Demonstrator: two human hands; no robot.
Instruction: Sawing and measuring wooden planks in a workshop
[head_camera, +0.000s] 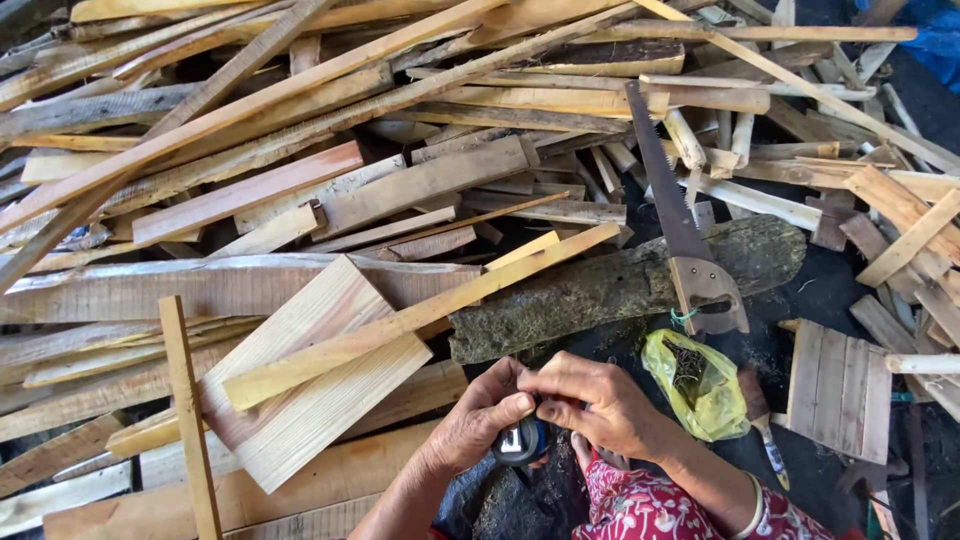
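Both hands clamp one tape measure (520, 441) — left hand (478, 420), right hand (592, 402). The blade could snap back on fingers — the saw (680, 225) lies near.

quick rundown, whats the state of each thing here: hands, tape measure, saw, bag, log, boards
left hand: closed around the tape measure
right hand: fingers pinching at the tape measure's top
tape measure: held between both hands, no blade seen out
handsaw: lying idle across the log, untouched
yellow plastic bag: open, dark contents inside
log: lying flat, bark on
boards: loose, piled crisscross
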